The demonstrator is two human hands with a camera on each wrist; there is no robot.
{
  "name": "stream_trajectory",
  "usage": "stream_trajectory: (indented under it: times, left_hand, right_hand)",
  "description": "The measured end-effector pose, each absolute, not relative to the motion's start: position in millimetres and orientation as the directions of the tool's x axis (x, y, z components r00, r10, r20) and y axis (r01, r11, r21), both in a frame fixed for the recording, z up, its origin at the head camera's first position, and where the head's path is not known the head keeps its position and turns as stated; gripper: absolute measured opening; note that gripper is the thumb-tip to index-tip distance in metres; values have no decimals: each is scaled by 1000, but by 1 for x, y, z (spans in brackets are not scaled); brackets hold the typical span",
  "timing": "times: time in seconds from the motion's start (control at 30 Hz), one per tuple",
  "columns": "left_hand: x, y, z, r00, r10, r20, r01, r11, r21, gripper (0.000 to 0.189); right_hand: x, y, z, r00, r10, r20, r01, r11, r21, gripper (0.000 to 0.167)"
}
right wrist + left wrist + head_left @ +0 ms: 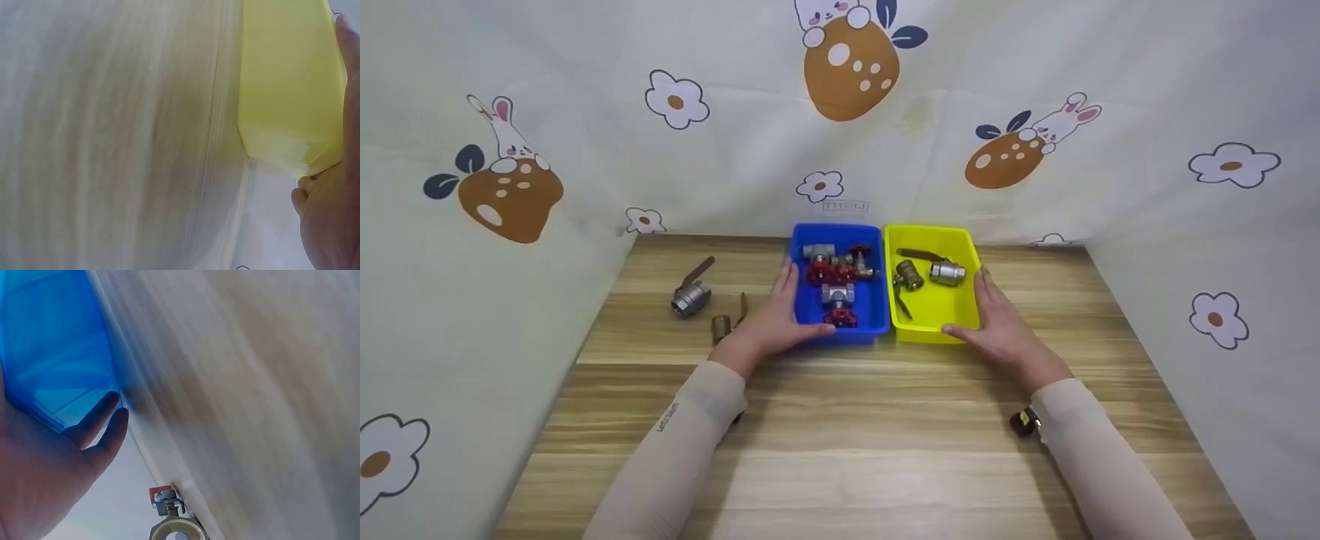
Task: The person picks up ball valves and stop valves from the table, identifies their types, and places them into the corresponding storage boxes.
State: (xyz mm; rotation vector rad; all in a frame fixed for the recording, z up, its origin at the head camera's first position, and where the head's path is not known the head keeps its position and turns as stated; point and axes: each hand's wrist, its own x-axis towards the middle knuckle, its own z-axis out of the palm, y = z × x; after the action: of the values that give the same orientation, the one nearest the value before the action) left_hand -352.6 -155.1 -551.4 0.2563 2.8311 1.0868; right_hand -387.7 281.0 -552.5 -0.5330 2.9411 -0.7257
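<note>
My left hand [775, 321] rests against the left side of a blue bin [804, 330], its fingers straight along the wall and its thumb at the front rim. On the right side of a yellow bin [937, 315] lies my right hand [1003, 324], fingers extended and thumb at the front corner. The two bins stand side by side. Inside the blue one are several gate valves [838, 294] with red handwheels. The yellow one holds a silver ball valve [947, 273] and a brass ball valve [910, 275], both with lever handles.
Left of the blue bin, a silver ball valve [691, 298] lies on the wooden table [885, 435]. A brass ball valve [721, 328] lies beside my left wrist, partly hidden by it. A patterned cloth [735, 172] hangs behind the table and along both sides.
</note>
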Motion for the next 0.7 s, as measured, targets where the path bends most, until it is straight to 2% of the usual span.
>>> stream_trajectory:
  times: [0.4,0.7]
  left_hand:
    - [-352,-160,-542,-970,232,-77,119,723,680,139]
    - [-349,-190,-527,-984,179,16,146,747,648,106]
  right_hand:
    - [-385,279,-551,-936,-350,33,-320,810,-491,127]
    - [-384,279,-548,-940,-340,15,-303,816,-492,128]
